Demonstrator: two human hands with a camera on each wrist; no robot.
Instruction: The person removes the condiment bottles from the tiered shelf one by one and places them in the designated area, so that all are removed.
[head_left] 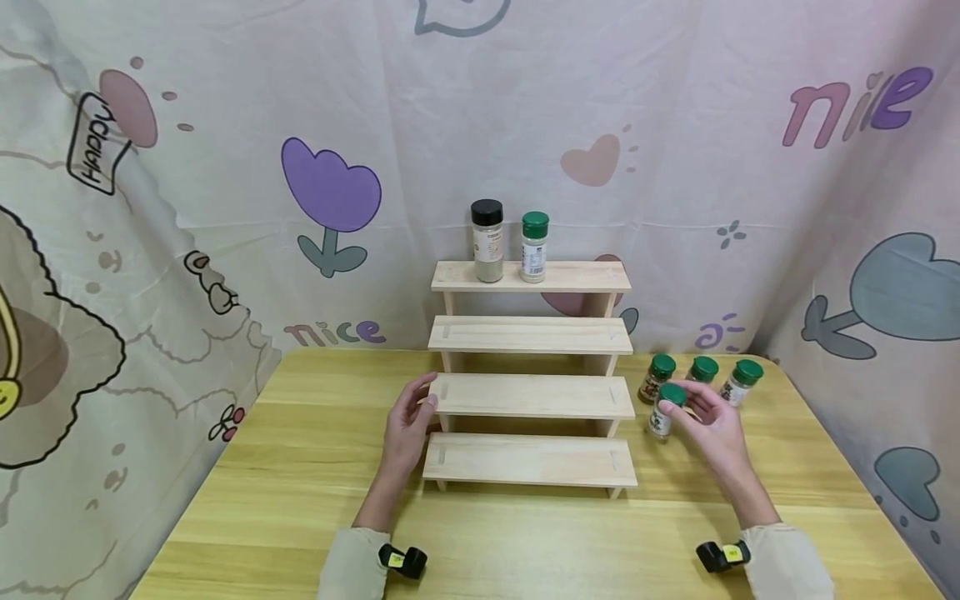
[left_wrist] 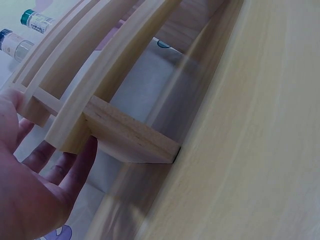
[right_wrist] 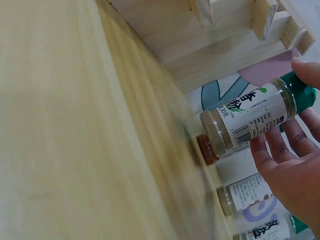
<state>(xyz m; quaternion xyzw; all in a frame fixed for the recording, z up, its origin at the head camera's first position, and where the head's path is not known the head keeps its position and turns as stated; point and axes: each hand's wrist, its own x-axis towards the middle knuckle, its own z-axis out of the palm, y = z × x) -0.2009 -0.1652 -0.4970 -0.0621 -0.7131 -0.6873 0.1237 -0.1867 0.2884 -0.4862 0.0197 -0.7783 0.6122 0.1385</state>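
A four-tier wooden step rack [head_left: 531, 396] stands on the table. My left hand [head_left: 408, 422] holds the left end of its second tier from the bottom; in the left wrist view the fingers [left_wrist: 80, 167] lie against the board's end. To the right of the rack, my right hand [head_left: 712, 423] grips a spice jar [head_left: 662, 419] by its green cap. The right wrist view shows this jar [right_wrist: 250, 117] tilted in that view, brown powder inside, its white label facing the camera. It appears lifted slightly off the table, among other green-capped jars.
On the top tier stand a black-capped jar [head_left: 488, 242] and a green-capped jar [head_left: 534, 248]. Behind my right hand are three more green-capped jars, one dark [head_left: 654, 382] and one at the right [head_left: 741, 382]. A printed cloth [head_left: 465, 125] hangs behind the wooden table [head_left: 525, 550].
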